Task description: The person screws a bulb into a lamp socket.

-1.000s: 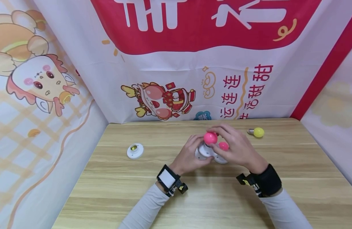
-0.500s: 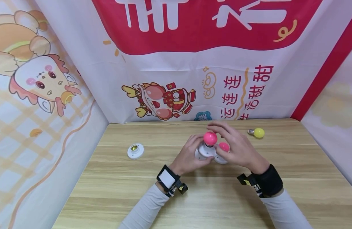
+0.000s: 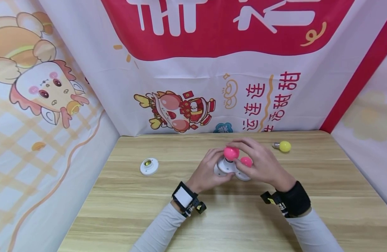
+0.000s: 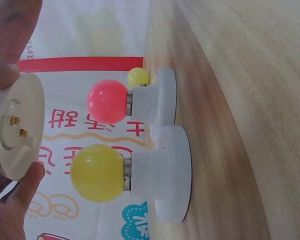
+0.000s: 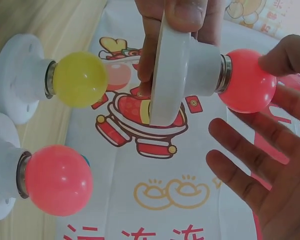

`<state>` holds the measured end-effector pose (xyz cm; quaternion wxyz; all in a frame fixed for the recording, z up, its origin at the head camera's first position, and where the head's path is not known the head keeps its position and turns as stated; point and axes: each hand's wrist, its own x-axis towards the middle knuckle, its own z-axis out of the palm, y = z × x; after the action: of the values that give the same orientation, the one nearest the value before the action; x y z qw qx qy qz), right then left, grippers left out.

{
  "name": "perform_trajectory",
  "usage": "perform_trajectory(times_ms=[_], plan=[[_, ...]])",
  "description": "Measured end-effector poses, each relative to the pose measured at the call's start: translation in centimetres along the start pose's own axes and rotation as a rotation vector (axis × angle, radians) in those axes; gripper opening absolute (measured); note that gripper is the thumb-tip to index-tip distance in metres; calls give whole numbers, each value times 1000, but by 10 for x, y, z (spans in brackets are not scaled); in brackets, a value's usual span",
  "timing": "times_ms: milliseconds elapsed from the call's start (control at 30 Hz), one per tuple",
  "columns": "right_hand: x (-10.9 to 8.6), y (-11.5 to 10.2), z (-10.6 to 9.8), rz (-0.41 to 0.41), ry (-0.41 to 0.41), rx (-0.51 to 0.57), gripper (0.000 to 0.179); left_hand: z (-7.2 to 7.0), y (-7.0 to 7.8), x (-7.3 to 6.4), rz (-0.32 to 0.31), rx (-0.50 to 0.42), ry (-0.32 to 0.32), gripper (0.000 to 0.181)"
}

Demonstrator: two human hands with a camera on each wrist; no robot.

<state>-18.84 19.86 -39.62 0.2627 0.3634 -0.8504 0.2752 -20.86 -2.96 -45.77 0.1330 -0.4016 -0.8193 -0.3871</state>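
Observation:
My left hand (image 3: pixel 209 172) grips a white lamp socket (image 5: pixel 172 75) by its round base, above the table. A pink bulb (image 5: pixel 245 82) sits in that socket, with a little of its metal cap showing. My right hand (image 3: pixel 260 162) pinches this bulb between thumb and index finger, while its other fingers spread loosely. In the left wrist view, the socket's underside shows two brass screws. Two more sockets stand on the table beneath: one bears a yellow bulb (image 4: pixel 97 172), the other a second pink bulb (image 4: pixel 107 101). From the head view, the yellow one is hidden.
A socket without a bulb (image 3: pixel 148 166) lies on the left part of the wooden table (image 3: pixel 168 206). Toward the back right lies a loose yellow bulb (image 3: pixel 284 146). Printed cloth (image 3: pixel 187 77) hangs behind the table and at both sides.
My right thumb and fingers came off the held pink bulb half a second ago and are back on it now. The left hand and socket stay in place.

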Motion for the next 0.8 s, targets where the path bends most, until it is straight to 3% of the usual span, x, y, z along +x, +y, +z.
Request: perform_trajectory(times_ms=[367,567,800], plan=[[0,-1,-4,27,-13,-3,63,-3,2,0,-11,11,8,73],[0,-2,-4,6,-30,36,54,-4,1,0,-10,34,6,73],[0,-2,-2,15,-21,9,46,-4,-1,0,-18,35,0,76]])
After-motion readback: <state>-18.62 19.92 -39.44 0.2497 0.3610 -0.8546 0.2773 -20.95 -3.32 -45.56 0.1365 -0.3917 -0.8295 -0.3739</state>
